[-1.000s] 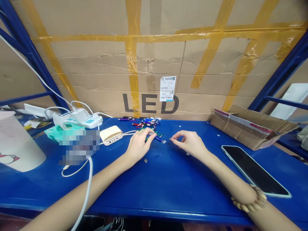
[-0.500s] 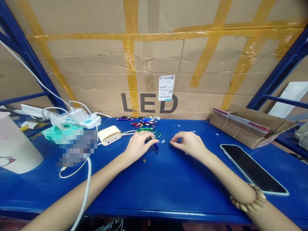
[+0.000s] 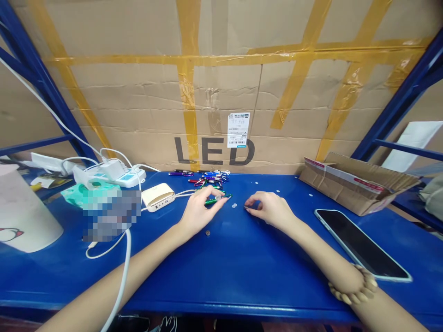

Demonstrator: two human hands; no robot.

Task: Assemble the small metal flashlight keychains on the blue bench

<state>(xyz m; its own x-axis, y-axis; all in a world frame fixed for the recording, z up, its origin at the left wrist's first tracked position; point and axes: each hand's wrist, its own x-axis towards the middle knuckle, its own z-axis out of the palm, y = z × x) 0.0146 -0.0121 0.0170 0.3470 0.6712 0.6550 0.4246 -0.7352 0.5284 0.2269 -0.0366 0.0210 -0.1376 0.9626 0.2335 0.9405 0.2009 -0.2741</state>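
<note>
My left hand point(image 3: 198, 210) is closed in a pinch at the middle of the blue table. A pale, shiny round end shows between its thumb and fingers, apparently of a small penlight; the rest is hidden. A green penlight point(image 3: 210, 201) lies by those fingertips; whether they touch it I cannot tell. To the right, my right hand point(image 3: 272, 207) pinches a tiny dark metallic piece point(image 3: 246, 207) between thumb and forefinger. Small clear discs point(image 3: 234, 205) lie between the hands. A small round metal piece point(image 3: 207, 233) sits nearer me. Behind, several coloured penlights with clips point(image 3: 211, 176) lie piled.
A cream power bank point(image 3: 158, 197) with cable, a power strip point(image 3: 129, 176), a green tissue pack point(image 3: 92, 191) and a white cup point(image 3: 26, 212) stand left. On the right are a phone point(image 3: 362, 244) and an open cardboard tray point(image 3: 346, 186). A large carton point(image 3: 145, 92) closes the back.
The blue penlight that hung below my left fingers no longer shows; that hand has turned slightly. My right hand keeps its pinch, almost in place. The view has shifted a little.
</note>
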